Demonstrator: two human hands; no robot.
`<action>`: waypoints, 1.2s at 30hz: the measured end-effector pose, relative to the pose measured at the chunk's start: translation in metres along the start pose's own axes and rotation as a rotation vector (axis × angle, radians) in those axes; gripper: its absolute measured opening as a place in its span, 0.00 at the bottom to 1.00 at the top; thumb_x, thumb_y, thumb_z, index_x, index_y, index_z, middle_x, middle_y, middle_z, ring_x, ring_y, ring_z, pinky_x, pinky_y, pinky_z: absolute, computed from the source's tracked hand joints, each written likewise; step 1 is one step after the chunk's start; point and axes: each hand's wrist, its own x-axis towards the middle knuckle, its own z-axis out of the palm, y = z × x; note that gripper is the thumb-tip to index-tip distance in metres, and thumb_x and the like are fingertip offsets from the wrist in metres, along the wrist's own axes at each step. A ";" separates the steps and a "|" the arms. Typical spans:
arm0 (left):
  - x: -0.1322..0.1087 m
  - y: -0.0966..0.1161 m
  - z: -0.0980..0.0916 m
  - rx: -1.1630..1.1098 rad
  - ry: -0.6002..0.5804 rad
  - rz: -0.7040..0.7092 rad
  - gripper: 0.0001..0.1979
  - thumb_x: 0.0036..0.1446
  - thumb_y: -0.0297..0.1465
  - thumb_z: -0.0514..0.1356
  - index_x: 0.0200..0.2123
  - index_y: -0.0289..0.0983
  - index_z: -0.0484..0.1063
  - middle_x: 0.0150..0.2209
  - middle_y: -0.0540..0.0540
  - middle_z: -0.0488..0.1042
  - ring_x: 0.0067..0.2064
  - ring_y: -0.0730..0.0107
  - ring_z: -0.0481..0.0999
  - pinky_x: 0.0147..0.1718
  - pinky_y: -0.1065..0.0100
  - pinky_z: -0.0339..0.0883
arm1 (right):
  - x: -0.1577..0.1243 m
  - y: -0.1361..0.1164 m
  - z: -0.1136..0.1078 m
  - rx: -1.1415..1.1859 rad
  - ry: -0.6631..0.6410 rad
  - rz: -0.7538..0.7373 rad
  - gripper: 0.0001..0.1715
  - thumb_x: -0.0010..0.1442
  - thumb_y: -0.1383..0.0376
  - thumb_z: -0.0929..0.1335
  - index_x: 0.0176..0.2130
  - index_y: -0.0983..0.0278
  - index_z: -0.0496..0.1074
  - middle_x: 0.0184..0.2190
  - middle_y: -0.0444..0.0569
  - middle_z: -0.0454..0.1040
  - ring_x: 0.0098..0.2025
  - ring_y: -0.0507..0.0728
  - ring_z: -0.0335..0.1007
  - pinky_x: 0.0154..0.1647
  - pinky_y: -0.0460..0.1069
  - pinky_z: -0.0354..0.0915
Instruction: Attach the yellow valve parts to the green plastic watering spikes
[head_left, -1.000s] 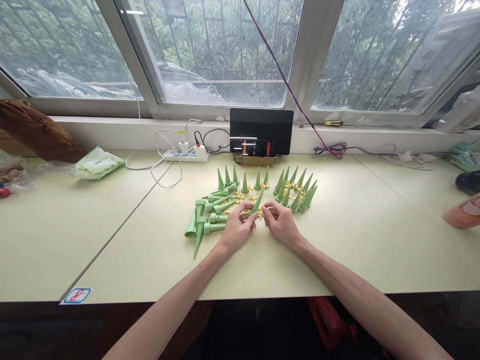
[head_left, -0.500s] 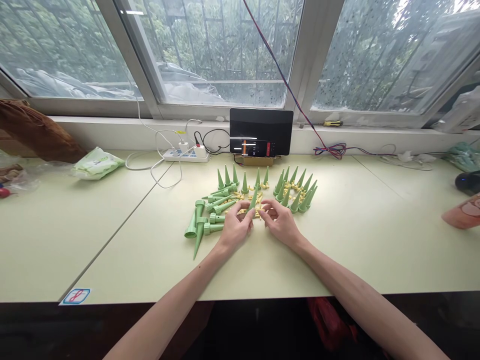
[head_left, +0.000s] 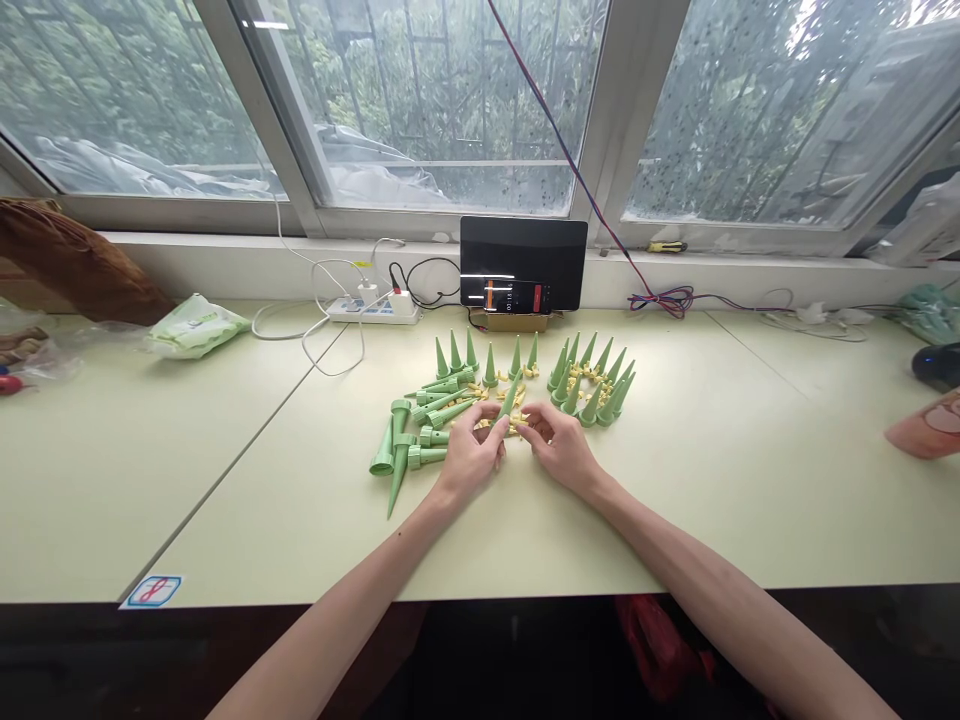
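My left hand (head_left: 474,452) is closed around a green plant watering spike (head_left: 509,396), its tip slanting up and away to the right. Close beside it, my right hand (head_left: 556,445) pinches a small yellow plastic valve (head_left: 519,424) near the spike's lower part; the fingertips partly hide it. More yellow pieces (head_left: 512,396) lie scattered behind the hands. To the left, several green spikes (head_left: 442,410) lie on their sides. Upright green spikes stand in a row (head_left: 490,366) at the back and in a ring (head_left: 589,405) at the right, around more yellow pieces.
A black tablet (head_left: 523,250) stands behind the spikes, with a phone (head_left: 517,297) showing a timer before it. Left of these are a power strip (head_left: 373,309) with cables and a wipes packet (head_left: 196,327). An orange-pink cylindrical item (head_left: 926,425) lies at far right.
The spike in my left hand has tilted slightly further right. Both hands stay in nearly the same place, and the other spikes have not moved.
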 end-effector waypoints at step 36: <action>-0.003 0.007 0.003 -0.006 -0.074 0.039 0.15 0.58 0.41 0.63 0.41 0.37 0.69 0.38 0.47 0.71 0.19 0.81 0.67 0.14 0.74 0.62 | 0.001 -0.001 0.000 -0.079 -0.044 -0.017 0.24 0.71 0.57 0.58 0.25 0.63 0.64 0.20 0.42 0.64 0.22 0.51 0.58 0.27 0.47 0.55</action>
